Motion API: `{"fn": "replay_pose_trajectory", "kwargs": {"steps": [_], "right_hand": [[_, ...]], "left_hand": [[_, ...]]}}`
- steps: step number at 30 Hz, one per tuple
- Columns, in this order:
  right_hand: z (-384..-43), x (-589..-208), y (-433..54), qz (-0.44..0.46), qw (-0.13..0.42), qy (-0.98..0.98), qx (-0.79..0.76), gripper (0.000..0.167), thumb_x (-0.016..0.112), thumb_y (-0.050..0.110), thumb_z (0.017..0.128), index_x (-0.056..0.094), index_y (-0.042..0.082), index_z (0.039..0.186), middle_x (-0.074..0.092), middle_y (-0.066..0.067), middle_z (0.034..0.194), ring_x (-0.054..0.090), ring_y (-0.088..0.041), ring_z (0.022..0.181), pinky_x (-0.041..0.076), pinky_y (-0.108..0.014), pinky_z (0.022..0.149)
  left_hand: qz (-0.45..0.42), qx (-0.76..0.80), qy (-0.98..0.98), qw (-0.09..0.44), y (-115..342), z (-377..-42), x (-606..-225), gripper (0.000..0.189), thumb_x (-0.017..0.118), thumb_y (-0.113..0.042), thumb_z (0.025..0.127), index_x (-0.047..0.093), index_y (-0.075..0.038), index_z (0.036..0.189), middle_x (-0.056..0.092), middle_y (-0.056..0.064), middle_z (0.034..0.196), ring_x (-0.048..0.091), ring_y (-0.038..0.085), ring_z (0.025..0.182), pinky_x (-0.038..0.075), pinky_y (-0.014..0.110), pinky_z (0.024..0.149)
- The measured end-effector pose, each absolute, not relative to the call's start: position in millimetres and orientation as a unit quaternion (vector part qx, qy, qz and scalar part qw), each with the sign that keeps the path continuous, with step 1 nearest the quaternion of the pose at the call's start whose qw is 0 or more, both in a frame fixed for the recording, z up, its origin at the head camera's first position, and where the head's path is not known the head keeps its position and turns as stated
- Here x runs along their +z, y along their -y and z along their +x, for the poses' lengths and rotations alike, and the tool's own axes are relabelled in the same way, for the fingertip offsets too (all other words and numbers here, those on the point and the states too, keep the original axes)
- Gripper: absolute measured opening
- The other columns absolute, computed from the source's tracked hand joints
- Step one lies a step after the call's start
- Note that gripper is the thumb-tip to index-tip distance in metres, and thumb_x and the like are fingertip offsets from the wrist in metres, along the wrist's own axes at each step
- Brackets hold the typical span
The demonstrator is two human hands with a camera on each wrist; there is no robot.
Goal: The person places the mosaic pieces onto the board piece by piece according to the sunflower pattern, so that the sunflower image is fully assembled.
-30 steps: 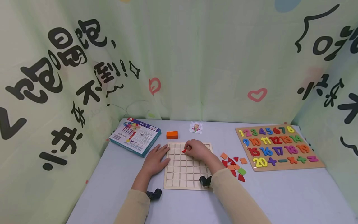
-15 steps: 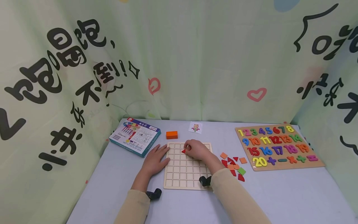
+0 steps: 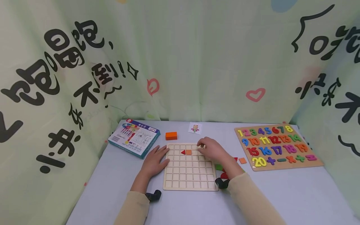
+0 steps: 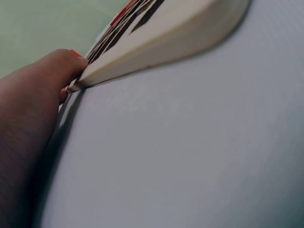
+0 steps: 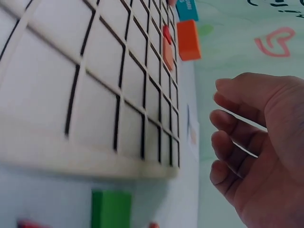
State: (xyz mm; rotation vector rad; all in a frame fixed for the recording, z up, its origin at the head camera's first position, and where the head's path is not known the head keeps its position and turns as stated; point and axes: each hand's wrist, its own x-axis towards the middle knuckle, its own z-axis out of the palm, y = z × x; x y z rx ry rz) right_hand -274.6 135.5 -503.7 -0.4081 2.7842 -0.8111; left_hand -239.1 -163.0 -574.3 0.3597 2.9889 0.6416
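Observation:
A wooden grid board (image 3: pixel 190 175) lies on the table, with a red triangle (image 3: pixel 183 152) and an orange square (image 3: pixel 188 152) side by side in its upper rows. My left hand (image 3: pixel 153 162) rests along the board's left edge; in the left wrist view the thumb (image 4: pixel 64 64) touches its rim. Over the board's upper right part hovers my right hand (image 3: pixel 212 150), its fingers loosely bent. Nothing shows between those fingers in the right wrist view. Loose pieces, among them a green one (image 3: pixel 218 167), lie to the right, partly hidden by the right arm.
A boxed set (image 3: pixel 134 137) lies at the back left, beside an orange block (image 3: pixel 171 136). A small pattern card (image 3: pixel 195 127) sits behind the board. At the right is a number board (image 3: pixel 278 147). An orange square piece (image 3: pixel 242 160) lies near it.
My right hand has let go of the red triangle and moved right. The orange square beside it, formerly covered by the hand, now shows. My left hand stays at the board's edge.

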Motion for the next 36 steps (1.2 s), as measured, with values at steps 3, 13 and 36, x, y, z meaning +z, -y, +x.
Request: {"fn": "replay_pose_trajectory", "kwargs": {"steps": [3,13,36], "right_hand": [[-272,-498,-153,-0.130,0.108,-0.946,-0.277,0.023,0.065,0.024,0.094,0.068,0.013,0.114,0.062,-0.003,0.106,0.054,-0.021,0.095,0.053,-0.038,0.086],[-262,-491,-213,-0.077,0.126,-0.948,-0.282,0.030,0.067,0.023,0.093,0.064,0.013,0.122,0.061,-0.008,0.116,0.056,-0.023,0.097,0.057,-0.029,0.070],[-247,-525,-255,-0.046,0.161,-0.951,-0.261,0.029,0.080,0.027,0.082,0.067,0.012,0.102,0.059,-0.004,0.089,0.054,-0.018,0.084,0.053,-0.029,0.068]], "left_hand": [[0.116,0.207,-0.971,0.034,164,-240,-576,0.060,0.052,-0.051,0.097,0.039,-0.033,0.152,0.034,-0.011,0.160,0.021,0.025,0.153,0.024,0.052,0.122],[0.119,0.209,-0.970,0.026,166,-240,-577,0.059,0.052,-0.050,0.097,0.041,-0.031,0.151,0.035,-0.009,0.160,0.022,0.025,0.153,0.024,0.051,0.122],[0.120,0.208,-0.970,0.027,164,-240,-578,0.059,0.053,-0.050,0.097,0.040,-0.032,0.152,0.035,-0.010,0.160,0.021,0.026,0.153,0.024,0.052,0.122]]}}
